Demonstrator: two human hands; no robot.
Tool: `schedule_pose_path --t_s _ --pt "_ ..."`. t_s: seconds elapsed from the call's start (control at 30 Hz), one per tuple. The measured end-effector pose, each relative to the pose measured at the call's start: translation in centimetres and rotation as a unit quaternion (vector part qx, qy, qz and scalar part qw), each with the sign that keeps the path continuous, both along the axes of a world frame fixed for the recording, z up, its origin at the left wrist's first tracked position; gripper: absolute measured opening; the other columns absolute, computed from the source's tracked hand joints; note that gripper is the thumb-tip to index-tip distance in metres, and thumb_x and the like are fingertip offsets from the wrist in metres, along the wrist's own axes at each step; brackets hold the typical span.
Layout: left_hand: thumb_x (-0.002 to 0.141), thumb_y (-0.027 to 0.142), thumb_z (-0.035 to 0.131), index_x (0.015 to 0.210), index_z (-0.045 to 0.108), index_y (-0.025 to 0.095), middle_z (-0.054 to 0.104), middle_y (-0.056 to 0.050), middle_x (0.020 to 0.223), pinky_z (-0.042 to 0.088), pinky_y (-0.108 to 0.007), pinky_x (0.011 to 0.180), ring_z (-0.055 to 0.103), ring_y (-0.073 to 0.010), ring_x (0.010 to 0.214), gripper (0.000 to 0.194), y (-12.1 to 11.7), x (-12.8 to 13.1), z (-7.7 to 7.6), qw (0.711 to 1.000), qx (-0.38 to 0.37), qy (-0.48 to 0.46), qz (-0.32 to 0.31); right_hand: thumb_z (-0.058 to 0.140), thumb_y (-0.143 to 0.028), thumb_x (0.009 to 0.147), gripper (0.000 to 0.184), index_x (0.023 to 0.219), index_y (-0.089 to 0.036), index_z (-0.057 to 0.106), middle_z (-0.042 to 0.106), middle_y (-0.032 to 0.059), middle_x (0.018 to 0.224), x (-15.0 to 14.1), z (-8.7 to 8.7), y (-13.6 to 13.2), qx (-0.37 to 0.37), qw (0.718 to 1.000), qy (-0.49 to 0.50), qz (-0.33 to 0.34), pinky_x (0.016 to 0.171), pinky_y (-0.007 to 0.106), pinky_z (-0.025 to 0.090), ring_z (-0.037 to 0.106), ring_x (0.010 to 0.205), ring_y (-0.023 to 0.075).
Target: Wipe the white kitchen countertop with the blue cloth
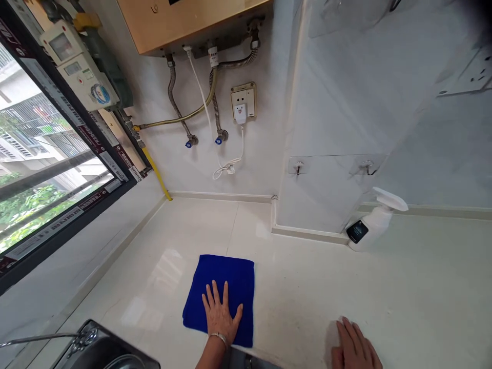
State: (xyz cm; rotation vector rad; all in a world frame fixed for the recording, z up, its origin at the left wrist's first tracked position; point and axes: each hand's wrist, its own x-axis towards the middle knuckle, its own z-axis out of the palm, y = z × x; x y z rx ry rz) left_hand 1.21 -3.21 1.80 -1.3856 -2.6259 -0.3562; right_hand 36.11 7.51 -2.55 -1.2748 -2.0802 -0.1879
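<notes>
A folded blue cloth [225, 277] lies flat on the white countertop [307, 287] near its front edge. My left hand [220, 313] rests palm down on the cloth's near half, fingers stretched out and spread; a metal bracelet circles the wrist. My right hand [355, 348] lies flat on the bare countertop at the lower right, fingers extended, holding nothing. It is well apart from the cloth.
A white pump dispenser [372, 223] stands against the back wall on the right. A sink [103, 351] with a tap sits at the lower left. Gas and water pipes, a wall socket [243, 101] and a water heater [184, 20] hang above. A window runs along the left.
</notes>
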Motion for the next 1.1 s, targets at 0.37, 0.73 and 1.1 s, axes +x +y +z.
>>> schedule_pose_path --t_s 0.37,0.73,1.1 --pt "0.088 0.064 0.044 0.153 0.030 0.028 0.023 -0.017 0.165 0.022 -0.070 0.120 0.015 -0.0454 0.152 0.076 6.2 -2.9 1.9 0.999 -0.019 -0.031 -0.021 0.036 -0.027 0.091 0.056 0.145 -0.011 0.039 0.057 0.0182 0.139 -0.2 -0.1 0.2 0.021 0.999 -0.028 -0.011 0.103 0.058 0.046 0.051 0.130 0.0348" --pt "0.089 0.064 0.044 0.152 0.033 0.026 0.026 -0.018 0.164 0.024 -0.066 0.121 0.019 -0.0438 0.152 0.074 7.3 -4.2 1.5 0.999 -0.018 -0.023 -0.028 0.035 -0.023 0.092 0.058 0.149 -0.014 0.032 0.055 0.0155 0.141 -0.4 -0.5 0.5 0.029 0.998 -0.041 -0.025 0.104 0.054 0.044 0.049 0.131 0.0316" --pt "0.091 0.055 0.045 0.152 0.032 0.025 0.027 -0.018 0.164 0.030 -0.065 0.119 0.021 -0.0411 0.152 0.069 2.4 -0.3 -0.6 0.997 0.010 0.052 -0.058 0.036 -0.021 0.090 0.055 0.144 -0.009 0.038 0.053 0.0167 0.142 -0.5 -0.7 0.7 0.029 0.998 -0.047 -0.025 0.107 0.052 0.040 0.045 0.133 0.0310"
